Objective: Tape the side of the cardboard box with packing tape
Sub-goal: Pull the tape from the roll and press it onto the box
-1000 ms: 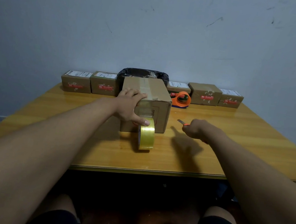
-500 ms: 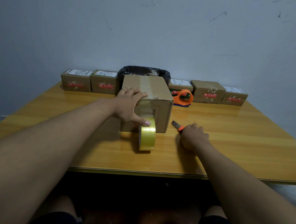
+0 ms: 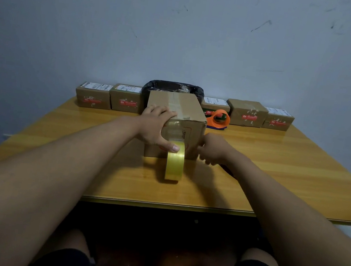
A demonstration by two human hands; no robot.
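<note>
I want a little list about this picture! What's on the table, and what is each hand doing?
box being taped: cardboard box, middle of the wooden table
tape: yellow tape roll standing on edge in front of the box, its strip running up the near side
left hand: on the box's near top edge, thumb pressing the tape
right hand: fingers curled beside the box's right corner; any cutter is hidden
behind: five small parcels, an orange tape dispenser, a black bag

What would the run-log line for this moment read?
left hand: pressing tape on brown cardboard box | right hand: closed beside box front | yellow packing tape roll: upright on wooden table
</note>
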